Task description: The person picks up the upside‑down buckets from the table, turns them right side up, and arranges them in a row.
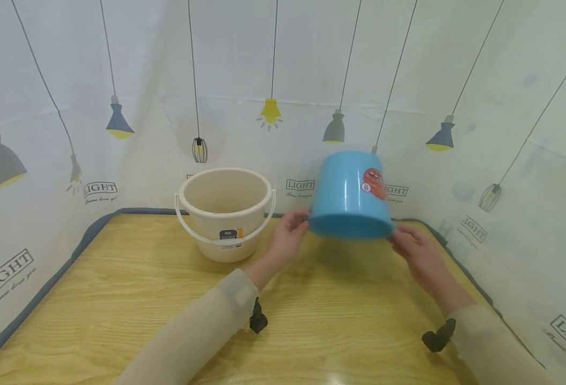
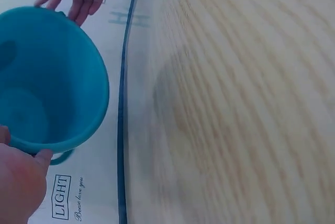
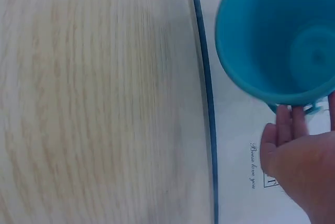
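Observation:
A blue plastic bucket (image 1: pixel 347 187) with a red sticker is upside down and tilted, held above the table. Both wrist views look into its open mouth, and its inside wall (image 2: pixel 57 72) is bare. My left hand (image 1: pixel 285 238) grips the rim on the left, with the thumb at the edge. On the opposite side my right hand (image 1: pixel 420 256) holds the rim, its fingers (image 3: pixel 283 124) against the outside near the handle lug. A cream bucket (image 1: pixel 225 214) with a white handle and dark label stands upright on the table, left of my left hand.
The wood-grain table (image 1: pixel 119 299) has a dark blue edge (image 1: pixel 90 235) along its back and sides. Behind it hangs a pale sheet (image 1: pixel 235 64) printed with lamps and lettering. A shadow falls on the table under the blue bucket.

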`<act>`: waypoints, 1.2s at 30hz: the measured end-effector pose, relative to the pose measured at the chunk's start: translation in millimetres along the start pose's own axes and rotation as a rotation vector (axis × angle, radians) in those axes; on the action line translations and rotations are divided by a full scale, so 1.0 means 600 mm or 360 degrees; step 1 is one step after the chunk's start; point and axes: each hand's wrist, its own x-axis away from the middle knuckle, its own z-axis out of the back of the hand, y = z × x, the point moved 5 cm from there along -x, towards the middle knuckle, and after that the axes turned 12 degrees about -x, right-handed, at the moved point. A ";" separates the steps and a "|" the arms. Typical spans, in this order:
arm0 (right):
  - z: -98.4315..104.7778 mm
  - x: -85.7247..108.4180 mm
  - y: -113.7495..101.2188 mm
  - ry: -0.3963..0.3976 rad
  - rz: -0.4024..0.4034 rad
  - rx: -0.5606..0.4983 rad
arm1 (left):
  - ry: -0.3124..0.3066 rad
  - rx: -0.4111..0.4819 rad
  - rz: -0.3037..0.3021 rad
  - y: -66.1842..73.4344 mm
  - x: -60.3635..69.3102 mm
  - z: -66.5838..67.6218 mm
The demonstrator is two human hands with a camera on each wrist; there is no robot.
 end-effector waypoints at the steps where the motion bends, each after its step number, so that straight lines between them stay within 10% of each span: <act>1: 0.000 0.000 -0.002 0.0020 0.0020 0.0003 | 0.0003 0.0029 -0.0013 0.001 -0.001 0.000; 9: 0.010 0.002 -0.007 0.0148 0.0082 0.0003 | -0.0022 0.0211 -0.0016 0.007 0.002 0.003; 25: 0.013 0.002 -0.031 0.0170 0.0145 0.0047 | -0.0094 0.0125 -0.0129 0.034 0.013 0.024; 36: 0.016 0.010 -0.051 0.0064 0.0153 0.0483 | -0.0153 -0.0115 -0.0183 0.048 0.018 0.045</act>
